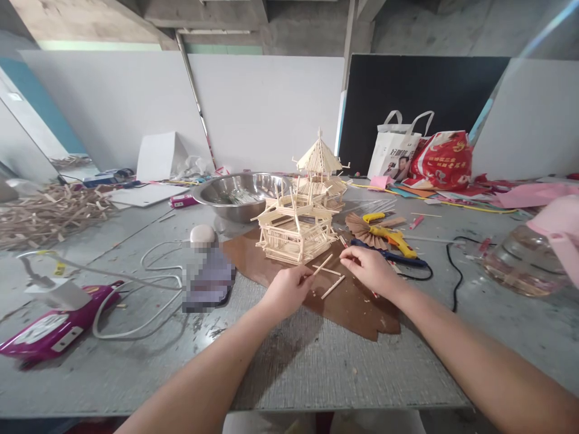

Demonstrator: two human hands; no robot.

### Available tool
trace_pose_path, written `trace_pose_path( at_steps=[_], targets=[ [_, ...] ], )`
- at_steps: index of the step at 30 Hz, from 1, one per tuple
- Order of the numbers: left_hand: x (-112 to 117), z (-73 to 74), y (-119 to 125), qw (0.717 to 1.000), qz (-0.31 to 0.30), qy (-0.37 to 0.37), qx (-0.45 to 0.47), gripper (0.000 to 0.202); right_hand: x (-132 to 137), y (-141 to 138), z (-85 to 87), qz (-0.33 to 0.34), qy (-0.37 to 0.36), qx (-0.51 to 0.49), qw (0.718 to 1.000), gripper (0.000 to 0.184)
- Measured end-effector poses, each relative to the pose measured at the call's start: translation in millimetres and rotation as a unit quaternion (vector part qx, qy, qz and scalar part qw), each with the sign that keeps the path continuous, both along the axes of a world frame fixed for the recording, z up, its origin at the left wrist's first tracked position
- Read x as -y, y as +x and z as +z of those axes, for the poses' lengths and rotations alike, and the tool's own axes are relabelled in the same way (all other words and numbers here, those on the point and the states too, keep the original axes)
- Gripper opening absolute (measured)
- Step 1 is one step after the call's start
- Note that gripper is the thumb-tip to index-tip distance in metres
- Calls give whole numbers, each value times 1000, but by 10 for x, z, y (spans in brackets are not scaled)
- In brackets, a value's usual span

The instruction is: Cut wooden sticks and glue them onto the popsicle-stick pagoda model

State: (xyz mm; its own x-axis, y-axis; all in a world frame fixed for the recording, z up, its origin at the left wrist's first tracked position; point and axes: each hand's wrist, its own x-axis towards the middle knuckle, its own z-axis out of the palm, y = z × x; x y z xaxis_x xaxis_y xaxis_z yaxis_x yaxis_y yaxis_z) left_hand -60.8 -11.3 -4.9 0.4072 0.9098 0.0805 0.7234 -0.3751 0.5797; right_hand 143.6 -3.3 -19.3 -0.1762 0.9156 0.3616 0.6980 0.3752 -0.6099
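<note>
My left hand (288, 292) pinches a thin pale wooden stick (322, 264), which points up and to the right. My right hand (371, 269) is to its right, its fingertips pressed together; whatever they hold, if anything, is too small to make out. Loose sticks (333, 287) lie between the hands on a brown sheet (357, 313). Just beyond them stands a many-sided open frame built of sticks (296, 232). Behind it rises a stick pavilion (319, 158) with a pointed roof.
A steel basin (212, 194) stands behind the frame. To the right are a yellow-and-blue glue gun (398, 242), a folded brown paper fan (360, 229) and a clear jar (515, 262). On the left lie a purple power strip (85, 322), white cables and a blurred-out phone-like object (208, 280).
</note>
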Motion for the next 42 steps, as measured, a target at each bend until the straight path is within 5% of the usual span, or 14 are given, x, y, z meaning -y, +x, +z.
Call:
trace_pose_path(
  at_steps=[5, 15, 22, 27, 36, 39, 42],
  targets=[
    [-1, -38, -31, 996, 8, 29, -84, 22, 37, -71, -21, 17, 0, 193, 981, 19],
    [-13, -46, -51, 980, -12, 56, -192, 21, 20, -190, -36, -71, -66, 347, 933, 18],
    [15, -53, -34, 983, 18, 80, -163, 21, 63, -11, 163, -164, 0, 371, 914, 23],
    [86, 14, -6, 980, 87, 157, -84, 26, 85, 24, 186, -28, 67, 329, 942, 19],
    [43, -56, -46, 982, -76, 135, -109, 30, 151, -124, 93, 87, 101, 246, 960, 19],
    [38, -37, -36, 984, -46, 109, -130, 28, 104, -52, 134, 59, 94, 217, 970, 18],
    [34, -20, -32, 989, -22, 94, -115, 25, -21, 179, 190, -61, 107, 184, 975, 20]
  ],
)
